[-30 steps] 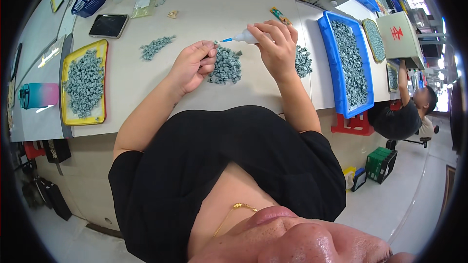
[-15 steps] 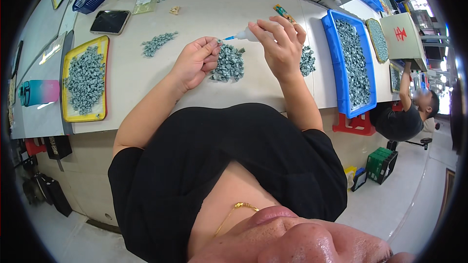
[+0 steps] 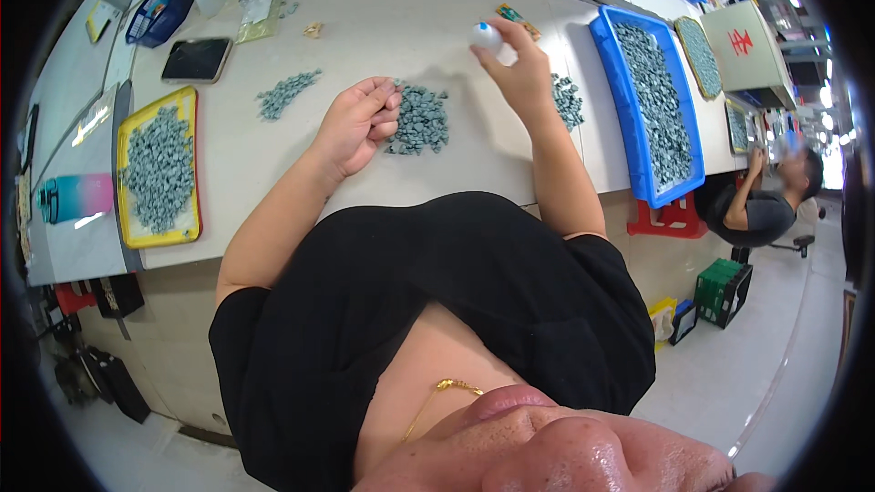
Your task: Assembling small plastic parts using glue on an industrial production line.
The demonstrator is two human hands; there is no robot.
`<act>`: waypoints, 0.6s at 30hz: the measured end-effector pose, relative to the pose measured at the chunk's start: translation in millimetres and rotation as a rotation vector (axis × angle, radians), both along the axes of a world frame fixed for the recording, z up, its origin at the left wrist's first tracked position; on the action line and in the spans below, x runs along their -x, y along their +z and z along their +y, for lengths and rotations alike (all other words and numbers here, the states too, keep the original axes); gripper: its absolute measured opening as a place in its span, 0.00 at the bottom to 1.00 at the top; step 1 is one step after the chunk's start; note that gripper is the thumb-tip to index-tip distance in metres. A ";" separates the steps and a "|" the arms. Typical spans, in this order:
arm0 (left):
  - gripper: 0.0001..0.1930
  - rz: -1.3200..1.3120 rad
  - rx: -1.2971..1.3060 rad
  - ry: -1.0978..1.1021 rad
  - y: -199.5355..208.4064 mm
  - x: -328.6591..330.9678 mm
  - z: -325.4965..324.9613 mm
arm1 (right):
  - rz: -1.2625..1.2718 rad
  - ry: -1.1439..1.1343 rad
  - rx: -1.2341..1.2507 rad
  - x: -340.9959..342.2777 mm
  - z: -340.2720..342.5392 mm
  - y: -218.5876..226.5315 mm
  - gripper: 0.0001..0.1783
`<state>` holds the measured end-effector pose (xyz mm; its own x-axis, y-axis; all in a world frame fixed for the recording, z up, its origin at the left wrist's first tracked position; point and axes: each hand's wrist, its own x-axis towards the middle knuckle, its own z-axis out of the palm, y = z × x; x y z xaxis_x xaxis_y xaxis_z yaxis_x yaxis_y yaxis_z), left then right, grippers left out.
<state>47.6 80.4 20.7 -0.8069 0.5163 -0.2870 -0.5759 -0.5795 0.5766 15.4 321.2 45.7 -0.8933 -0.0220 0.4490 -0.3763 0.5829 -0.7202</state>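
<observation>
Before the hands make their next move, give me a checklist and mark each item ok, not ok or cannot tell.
1. Bottle gripped: ok, the right hand holds it between thumb and fingers.
2. Blue tip apart from the left hand: ok, there is a visible gap between them.
3. Piece in the left hand's pinch: cannot tell, the fingertips are together but what lies there is too small to make out.
4. Phone away from both hands: ok, it lies beyond the left hand, touched by neither.
5. Table free of loose stones: not ok, a left pile, a middle pile and a right pile lie on it.
</observation>
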 end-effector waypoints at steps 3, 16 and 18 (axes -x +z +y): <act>0.07 -0.014 0.034 -0.003 -0.1 -1.0 0.9 | -0.159 0.036 0.030 12.3 8.1 -27.9 0.23; 0.06 -0.040 0.027 0.015 -1.3 -0.4 -1.1 | -0.286 -0.165 -0.380 4.6 94.1 -4.6 0.10; 0.06 -0.053 0.025 0.013 -0.9 -0.6 -0.3 | -0.300 -0.167 -0.491 2.8 99.5 -11.2 0.09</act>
